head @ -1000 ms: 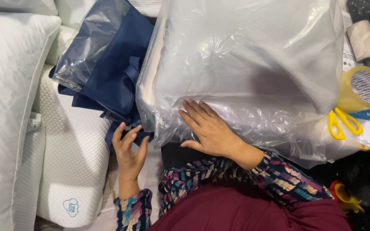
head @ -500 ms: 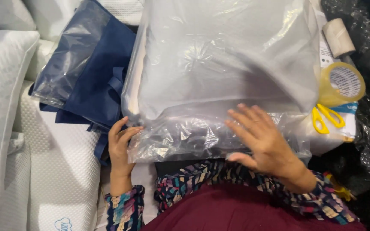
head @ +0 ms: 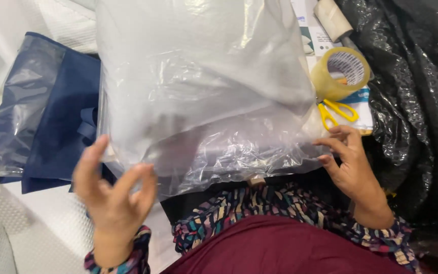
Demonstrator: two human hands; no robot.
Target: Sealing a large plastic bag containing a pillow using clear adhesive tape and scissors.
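Whereas both palms pressed the clear plastic bag [head: 204, 91] a second earlier, the left hand [head: 110, 195] now hovers loose-fingered at lower left, and the right hand [head: 351, 162] fingertips its right edge mid-frame, suggesting repositioning.

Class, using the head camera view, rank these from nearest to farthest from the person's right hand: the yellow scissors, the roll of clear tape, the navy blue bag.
1. yellow scissors: just above the right hand, on the right side.
2. roll of clear tape: higher up, past the scissors.
3. navy blue bag: far left, across the clear plastic bag.
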